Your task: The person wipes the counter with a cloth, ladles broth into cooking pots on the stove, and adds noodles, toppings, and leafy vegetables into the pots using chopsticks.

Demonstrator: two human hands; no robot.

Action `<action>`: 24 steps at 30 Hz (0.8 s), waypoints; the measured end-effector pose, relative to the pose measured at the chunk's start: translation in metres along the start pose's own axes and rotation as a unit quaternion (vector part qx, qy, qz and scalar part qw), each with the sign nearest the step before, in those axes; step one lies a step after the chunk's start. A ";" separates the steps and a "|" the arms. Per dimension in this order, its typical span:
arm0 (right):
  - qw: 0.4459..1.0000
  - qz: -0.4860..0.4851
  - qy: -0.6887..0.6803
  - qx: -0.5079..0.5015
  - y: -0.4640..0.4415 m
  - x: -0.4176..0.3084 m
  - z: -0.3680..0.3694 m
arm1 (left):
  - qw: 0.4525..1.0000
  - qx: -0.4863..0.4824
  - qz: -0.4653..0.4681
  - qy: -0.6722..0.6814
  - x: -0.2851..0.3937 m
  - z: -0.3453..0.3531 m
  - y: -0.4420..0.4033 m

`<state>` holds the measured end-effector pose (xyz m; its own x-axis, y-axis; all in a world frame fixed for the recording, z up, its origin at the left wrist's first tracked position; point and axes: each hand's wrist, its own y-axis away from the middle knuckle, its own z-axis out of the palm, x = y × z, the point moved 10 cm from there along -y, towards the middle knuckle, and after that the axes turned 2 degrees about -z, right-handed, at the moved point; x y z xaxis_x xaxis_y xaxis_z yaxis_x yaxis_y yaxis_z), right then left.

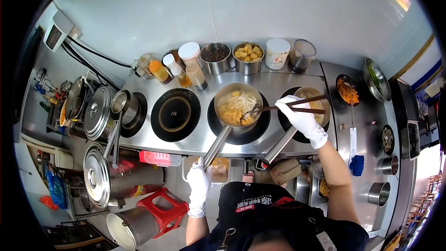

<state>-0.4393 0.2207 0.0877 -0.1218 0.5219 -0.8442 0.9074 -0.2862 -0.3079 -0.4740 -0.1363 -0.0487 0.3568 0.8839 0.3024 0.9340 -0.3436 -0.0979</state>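
Observation:
My left hand (199, 181), in a white glove, is closed around the handle end of a steel saucepan (218, 145) on a black induction hob. Broth and pale noodles (240, 102) fill the pan, with yellow-orange pieces among them. My gloved right hand (299, 120) grips a pair of dark chopsticks (304, 110). Their tips reach left into the noodles at the pan's right side. Beneath my right hand and the chopsticks, a second saucepan (284, 145) with food in it stands on another hob. The hand partly hides it.
Along the wall stand sauce bottles (160, 71), a pot of yellow chunks (248, 60) and white-lidded tubs (278, 55). An unused hob (175, 114) lies left of the noodle pan. Large lidded pots (97, 174) and a red stool (165, 211) are at left. Shredded orange food fills a black bowl (347, 89) at right.

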 end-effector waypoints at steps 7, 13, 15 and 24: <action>0.994 0.021 -0.083 -0.065 0.018 0.028 0.046 | 1.000 0.014 0.004 0.002 0.000 -0.003 0.001; 0.997 0.002 -0.065 -0.042 0.028 -0.005 0.016 | 0.999 0.029 0.038 0.024 0.005 -0.004 -0.001; 0.998 -0.020 -0.050 0.014 0.031 -0.009 0.003 | 0.999 0.026 0.040 0.026 0.003 -0.003 -0.001; 0.991 0.075 -0.104 -0.026 0.049 0.037 0.049 | 0.998 0.035 0.055 0.006 0.016 -0.006 -0.015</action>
<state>-0.4188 0.1860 0.0198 -0.0601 0.2978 -0.9527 0.9401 -0.3041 -0.1543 -0.4822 -0.1192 -0.0363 0.4571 0.8384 0.2968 0.8884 -0.4145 -0.1974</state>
